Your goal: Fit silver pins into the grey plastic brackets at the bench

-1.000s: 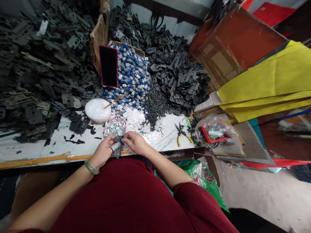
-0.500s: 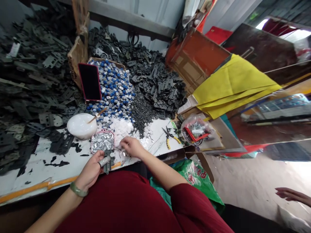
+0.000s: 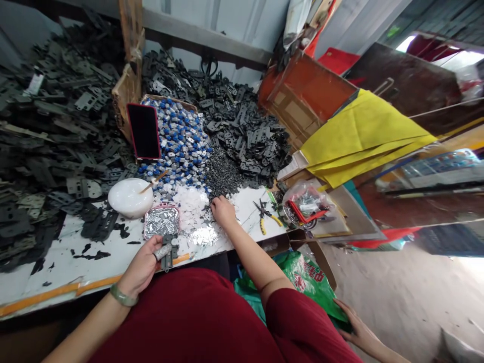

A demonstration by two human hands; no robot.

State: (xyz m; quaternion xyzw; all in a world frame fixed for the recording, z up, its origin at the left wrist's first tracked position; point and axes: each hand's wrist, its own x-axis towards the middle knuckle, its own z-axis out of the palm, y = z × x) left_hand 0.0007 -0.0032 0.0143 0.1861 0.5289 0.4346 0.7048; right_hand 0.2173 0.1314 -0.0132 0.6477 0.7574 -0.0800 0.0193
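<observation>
My left hand (image 3: pixel 141 264) is closed round a dark metal part (image 3: pixel 167 253) just over the table's front edge; one of its fingers is wrapped in pale tape. My right hand (image 3: pixel 223 210) reaches to the lower end of a heap of small black pieces (image 3: pixel 224 173). Its fingers are bent down at the heap, and whatever is between them is hidden. Left of it lie white pieces (image 3: pixel 187 201). Nearer me are loose silver pins (image 3: pixel 204 235) and a pink-rimmed box of pins (image 3: pixel 162 222).
A white bowl (image 3: pixel 129 198) and an upright phone (image 3: pixel 144 132) stand on the left. Behind are blue-and-white pieces (image 3: pixel 181 136) and heaps of dark metal parts (image 3: pixel 260 136). Pliers (image 3: pixel 264 216) lie at right. Another person's hand (image 3: pixel 357 327) touches a green bag (image 3: pixel 306 280).
My right hand has moved away from the pins, up and right to the black pieces. The other person's hand has come left to the green bag. My left hand keeps its hold.
</observation>
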